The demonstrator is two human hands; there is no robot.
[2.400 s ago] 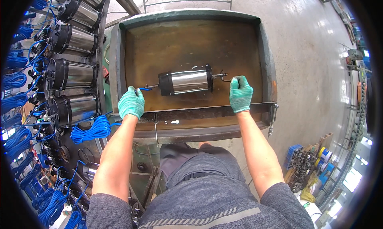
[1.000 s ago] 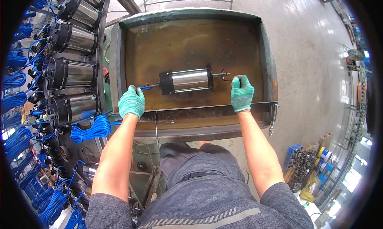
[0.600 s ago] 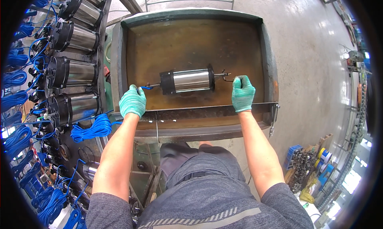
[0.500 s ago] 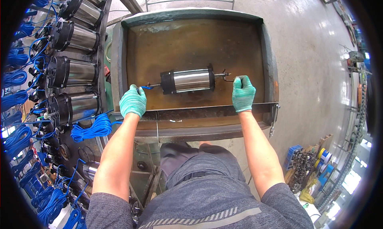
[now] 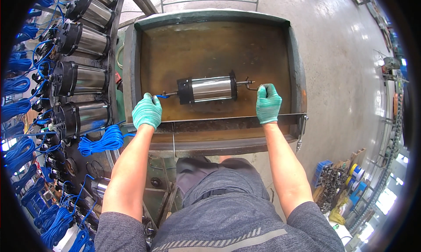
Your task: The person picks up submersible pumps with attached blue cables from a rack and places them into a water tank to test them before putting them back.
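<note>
Two sets of fingertips stay hidden from me: the green-gloved left hand (image 5: 147, 112) curls at a short blue cable piece (image 5: 162, 96), though I cannot tell whether it grasps it, while the green-gloved right hand (image 5: 268, 103) clenches the end of a thin bent metal rod (image 5: 252, 89). Between them, I see a shiny steel cylinder with black end caps (image 5: 212, 89) within the dark rectangular metal tank (image 5: 298, 72). Its long axis runs left to right, right end slightly farther out. Both forearms reach forward, wrists nearly straight.
</note>
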